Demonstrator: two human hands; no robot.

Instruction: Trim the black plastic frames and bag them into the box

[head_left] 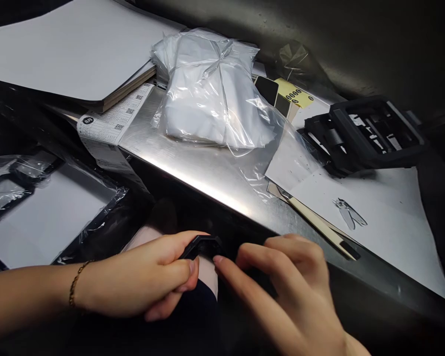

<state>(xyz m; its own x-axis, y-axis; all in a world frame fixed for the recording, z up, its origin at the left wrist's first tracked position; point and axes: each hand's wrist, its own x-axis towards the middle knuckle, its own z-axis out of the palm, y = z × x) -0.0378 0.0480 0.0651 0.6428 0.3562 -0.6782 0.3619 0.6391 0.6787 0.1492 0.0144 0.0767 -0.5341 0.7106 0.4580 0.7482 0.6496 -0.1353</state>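
Observation:
My left hand (148, 279) is closed in a pinch on a small black plastic part (202, 245), held just below the front edge of the metal table (207, 168). A thin bracelet circles that wrist. My right hand (289, 287) has its fingers curled, the index fingertip touching the same black part from the right; the rest of the part is lost in the dark under the hand.
On the table lie a clear plastic bag of white material (211, 89), a stack of white boards (70, 54), a printed label sheet (111, 123), a black vent frame (371, 131), nail clippers (350, 212) on white paper, and yellow stickers (294, 93). A bagged flat panel (44, 212) sits lower left.

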